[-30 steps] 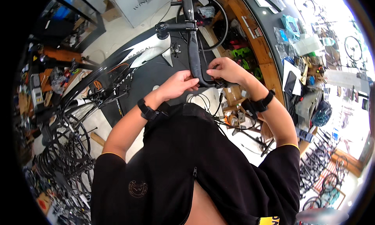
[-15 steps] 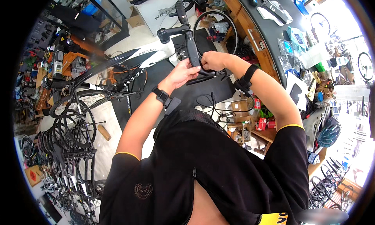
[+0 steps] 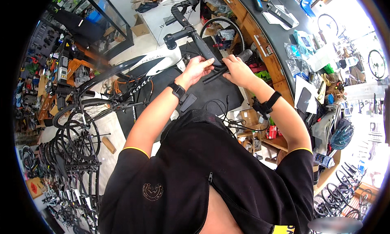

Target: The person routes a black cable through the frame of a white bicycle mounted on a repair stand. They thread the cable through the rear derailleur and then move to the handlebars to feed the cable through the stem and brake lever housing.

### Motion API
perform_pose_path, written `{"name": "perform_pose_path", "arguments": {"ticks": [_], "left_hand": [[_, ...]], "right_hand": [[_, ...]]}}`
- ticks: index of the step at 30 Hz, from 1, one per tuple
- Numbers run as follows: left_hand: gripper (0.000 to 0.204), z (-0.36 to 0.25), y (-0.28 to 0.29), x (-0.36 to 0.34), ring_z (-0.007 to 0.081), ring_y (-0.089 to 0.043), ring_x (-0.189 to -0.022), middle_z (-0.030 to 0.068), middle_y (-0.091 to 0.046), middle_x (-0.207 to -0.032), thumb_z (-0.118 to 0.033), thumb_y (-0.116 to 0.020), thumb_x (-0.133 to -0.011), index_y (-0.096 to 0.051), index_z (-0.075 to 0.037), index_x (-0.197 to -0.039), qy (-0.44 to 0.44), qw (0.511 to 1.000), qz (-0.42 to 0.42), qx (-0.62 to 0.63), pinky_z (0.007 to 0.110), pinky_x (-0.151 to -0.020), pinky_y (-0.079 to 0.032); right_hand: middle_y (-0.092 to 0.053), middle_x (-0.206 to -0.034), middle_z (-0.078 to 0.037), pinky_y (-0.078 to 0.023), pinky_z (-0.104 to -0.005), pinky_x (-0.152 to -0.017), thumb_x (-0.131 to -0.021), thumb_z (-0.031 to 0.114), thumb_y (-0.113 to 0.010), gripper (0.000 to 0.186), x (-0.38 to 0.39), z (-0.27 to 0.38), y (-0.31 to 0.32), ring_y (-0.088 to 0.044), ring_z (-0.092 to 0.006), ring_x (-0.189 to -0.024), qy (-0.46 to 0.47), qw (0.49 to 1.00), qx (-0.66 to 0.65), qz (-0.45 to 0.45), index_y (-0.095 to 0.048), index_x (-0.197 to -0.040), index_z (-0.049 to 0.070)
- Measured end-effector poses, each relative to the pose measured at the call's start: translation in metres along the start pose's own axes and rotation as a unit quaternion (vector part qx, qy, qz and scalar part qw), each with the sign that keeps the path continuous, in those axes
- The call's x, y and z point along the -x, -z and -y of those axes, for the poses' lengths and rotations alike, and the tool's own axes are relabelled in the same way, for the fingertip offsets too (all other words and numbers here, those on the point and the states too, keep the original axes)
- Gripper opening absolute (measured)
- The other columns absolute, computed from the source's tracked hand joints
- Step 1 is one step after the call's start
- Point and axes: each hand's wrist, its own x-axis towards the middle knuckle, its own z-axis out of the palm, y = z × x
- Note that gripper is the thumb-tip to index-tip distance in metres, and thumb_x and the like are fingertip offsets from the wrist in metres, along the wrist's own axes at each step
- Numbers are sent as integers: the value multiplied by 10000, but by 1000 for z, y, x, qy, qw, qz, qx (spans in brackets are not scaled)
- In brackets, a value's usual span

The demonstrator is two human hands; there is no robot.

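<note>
A road bike with a white and black frame [image 3: 151, 62] stands ahead of me, its black drop handlebar [image 3: 202, 46] crossing the middle of the view. My left hand [image 3: 196, 70] is closed at the near side of the bar, thumb and fingertips pinching its edge. On the bar's right, my right hand [image 3: 239, 71] is closed around the curved near end by the brake lever. Its fingertips are partly hidden. Below the hands, a black lower section of the bar [image 3: 214, 76] shows. The stem [image 3: 178, 35] joins bar and frame.
A dark workbench [image 3: 280, 39] with wooden drawers runs along the right, holding papers, a phone and plastic bags. A wheel [image 3: 239, 31] leans beneath it. Several bikes [image 3: 77, 153] crowd the left. A white box [image 3: 162, 21] stands beyond the handlebar. Black cables [image 3: 221, 108] hang near my waist.
The handlebar has turned, its near end swinging right and its far end left. My right hand has shifted right and slightly down with it; my left hand has moved slightly right.
</note>
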Motion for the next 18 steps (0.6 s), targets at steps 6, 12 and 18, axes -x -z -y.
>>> {"name": "perform_pose_path", "arguments": {"ticks": [6,12,18], "left_hand": [[403,-4,27,41,108,-614,-931,53,-645,-1123,-240,-628,-931,-518,-58,-1273,8,993,13,-118,244,-787,-489],[339,41,126,169,105,-621,-900,47,-664,-1096,-259,-609,-932,-576,-74,-1214,38,959,-201,-197,236,-770,-484],[220,175,219,357,137,-640,-790,67,-670,-946,-125,-535,-929,-592,-22,-1114,55,872,-486,-31,241,-648,-495]], "right_hand": [[-540,-1105,-181,-477,-429,-883,-734,136,-746,516,-6,-7,-17,-543,-365,-1043,-38,991,-22,-123,-503,-1171,7],[-506,-1153,-216,-451,-427,-928,-744,163,-752,628,-4,-11,-29,-511,-398,-1077,-24,988,-12,-152,-452,-1261,-30],[-480,-1197,-244,-412,-430,-982,-771,137,-741,678,-2,-5,-21,-470,-410,-1137,-23,985,-55,-164,-393,-1322,-50]]}}
